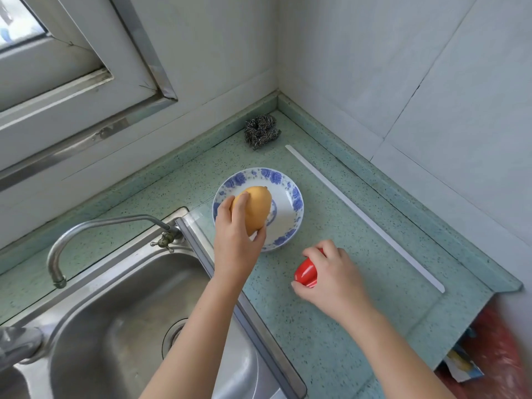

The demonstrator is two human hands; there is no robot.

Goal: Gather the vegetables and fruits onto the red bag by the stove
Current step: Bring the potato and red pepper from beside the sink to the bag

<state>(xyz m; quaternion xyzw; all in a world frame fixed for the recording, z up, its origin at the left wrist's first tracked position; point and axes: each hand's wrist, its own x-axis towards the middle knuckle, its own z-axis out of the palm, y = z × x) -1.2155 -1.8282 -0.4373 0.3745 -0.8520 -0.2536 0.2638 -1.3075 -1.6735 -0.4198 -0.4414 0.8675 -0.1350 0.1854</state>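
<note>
- A person's left hand (234,228) reaches over the sink's (121,312) right rim, fingers curled around a yellow mango (254,208) above a blue-flowered plate (290,197) mid-worktop
- The right hand (331,276), knuckles up and wrist angled in from the worktop's front edge, clasps a red pepper (305,273) just in front of the plate
- A steel scourer (261,131) sits in the worktop's (331,326) back corner; a white strip (365,218) runs along its right side
</note>
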